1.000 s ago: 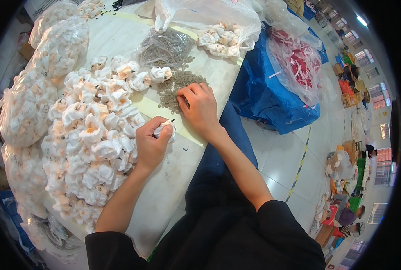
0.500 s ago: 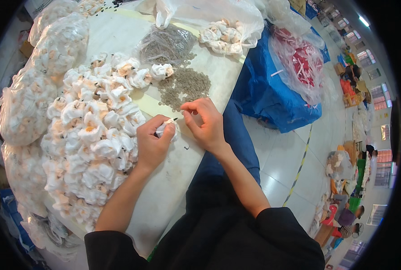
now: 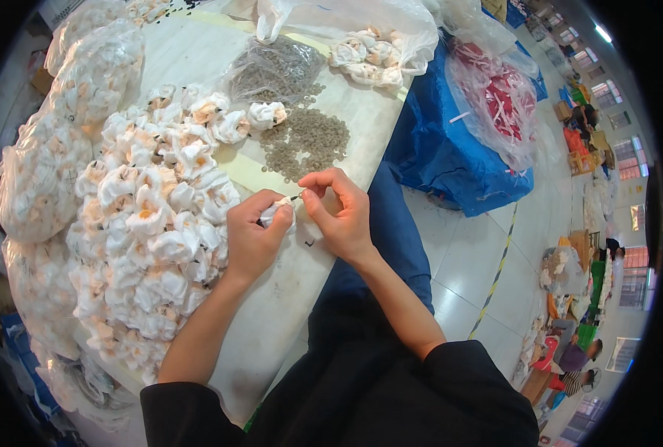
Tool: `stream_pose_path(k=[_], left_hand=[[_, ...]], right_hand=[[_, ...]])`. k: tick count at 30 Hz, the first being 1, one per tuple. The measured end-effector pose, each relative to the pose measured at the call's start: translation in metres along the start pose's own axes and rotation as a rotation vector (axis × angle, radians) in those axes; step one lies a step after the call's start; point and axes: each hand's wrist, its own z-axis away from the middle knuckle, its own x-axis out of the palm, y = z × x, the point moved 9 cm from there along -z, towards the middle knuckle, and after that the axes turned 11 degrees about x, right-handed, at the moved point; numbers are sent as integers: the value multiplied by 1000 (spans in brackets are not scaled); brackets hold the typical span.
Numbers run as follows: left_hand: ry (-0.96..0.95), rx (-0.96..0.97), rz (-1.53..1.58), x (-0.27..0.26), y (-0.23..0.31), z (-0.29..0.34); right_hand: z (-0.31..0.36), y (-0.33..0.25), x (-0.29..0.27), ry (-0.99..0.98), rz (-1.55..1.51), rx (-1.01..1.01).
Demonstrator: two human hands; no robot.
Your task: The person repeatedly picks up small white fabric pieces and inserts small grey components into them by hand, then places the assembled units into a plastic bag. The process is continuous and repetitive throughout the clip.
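A white artificial flower head (image 3: pixel 278 211) is pinched in my left hand (image 3: pixel 253 229), its short dark stem tip pointing right. My right hand (image 3: pixel 337 212) closes thumb and forefinger at that stem tip. Between them sits something tiny, which looks like one of the small grey-brown discs but is mostly hidden. Just beyond my fingers lies a loose spread of such discs (image 3: pixel 310 140). To the left of my left hand, many white flower heads (image 3: pixel 160 216) with pale orange centres are heaped on the table.
A clear bag of discs (image 3: pixel 275 71) lies at the far side of the table (image 3: pixel 272 328). Bags of flowers (image 3: pixel 45 175) line the left edge; another plastic bag (image 3: pixel 372 59) holds several flowers. A blue sack (image 3: pixel 458 149) with red pieces stands right of my leg. A small dark bit (image 3: pixel 309 243) lies near my right wrist.
My right fingertips have come slightly closer to the stem and now meet its tip. The left hand still holds the flower in nearly the same place.
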Motion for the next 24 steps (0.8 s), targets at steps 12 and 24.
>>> stream_pose_path(k=[12, 24], left_hand=[[6, 37, -95, 0, 7, -1], [11, 140, -181, 0, 13, -3]], right_hand=[[2, -3, -3, 53, 45, -59], [20, -31, 8, 193, 342, -480]])
